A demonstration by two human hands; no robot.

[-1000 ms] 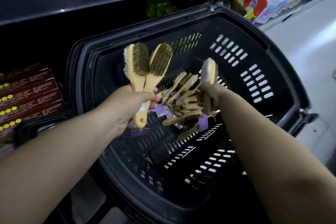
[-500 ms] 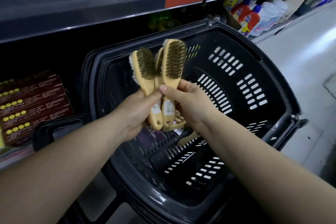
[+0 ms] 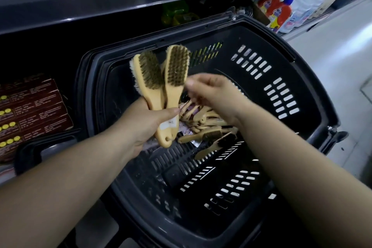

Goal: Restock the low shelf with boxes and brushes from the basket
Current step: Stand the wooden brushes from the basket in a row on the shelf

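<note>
Left hand (image 3: 145, 127) grips a bunch of pale wooden brushes (image 3: 171, 78), brown bristles facing me, above the basket (image 3: 312, 86); my right hand (image 3: 215, 92) hovers over it, loosely curled, empty.

The basket (image 3: 302, 62) stands before me. My left hand (image 3: 145, 127) holds a bunch of brushes (image 3: 161, 74) over its left side. My right hand (image 3: 217, 94) hangs just right of them, above the loose brushes (image 3: 203, 125) lying in the basket. Stacked boxes (image 3: 30, 110) lie left of the basket, and bottles (image 3: 281, 12) stand behind it on the right.
</note>
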